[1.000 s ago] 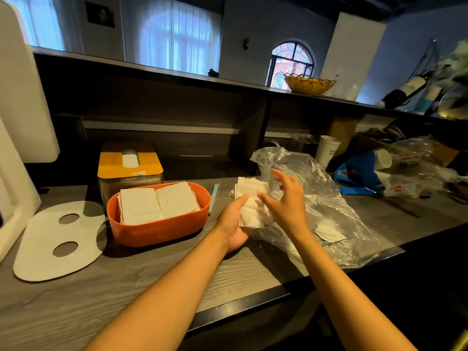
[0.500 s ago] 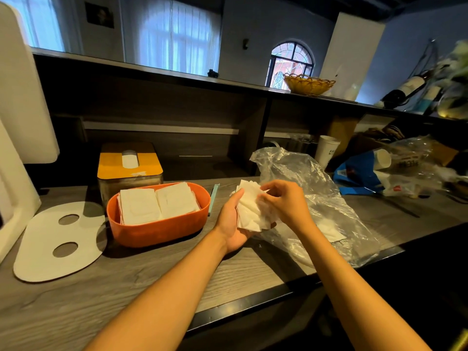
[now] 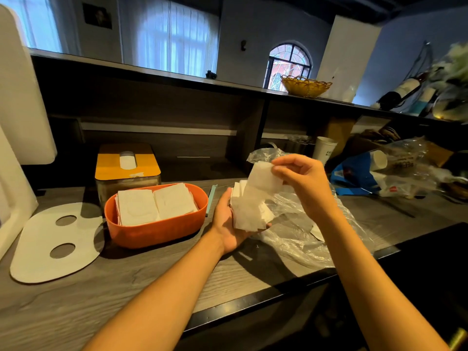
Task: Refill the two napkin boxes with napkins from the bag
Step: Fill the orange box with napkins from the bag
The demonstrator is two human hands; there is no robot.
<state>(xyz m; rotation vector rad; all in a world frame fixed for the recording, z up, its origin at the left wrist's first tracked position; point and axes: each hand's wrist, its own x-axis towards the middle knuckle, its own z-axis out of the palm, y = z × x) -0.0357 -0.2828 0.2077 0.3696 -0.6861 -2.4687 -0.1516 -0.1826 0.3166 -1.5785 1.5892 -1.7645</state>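
An orange oval napkin box (image 3: 157,230) sits on the wooden counter, lidless, with two stacks of white napkins (image 3: 155,206) side by side inside. Behind it stands a second box with a yellow lid (image 3: 126,164) and a napkin showing through its slot. My left hand (image 3: 229,224) cradles a loose stack of white napkins (image 3: 249,211) just right of the orange box. My right hand (image 3: 301,178) pinches one napkin (image 3: 263,178) by its upper edge and holds it raised above that stack. The clear plastic bag (image 3: 304,239) lies crumpled on the counter under and behind both hands.
A flat white lid with two holes (image 3: 54,245) lies left of the orange box. A thin teal strip (image 3: 211,198) lies between box and hands. A paper cup (image 3: 324,149), a blue package (image 3: 354,176) and more plastic clutter fill the right. The counter edge runs near me.
My right hand rose from the stack, lifting one napkin up with it. My left hand stays under the stack. The boxes have not moved.
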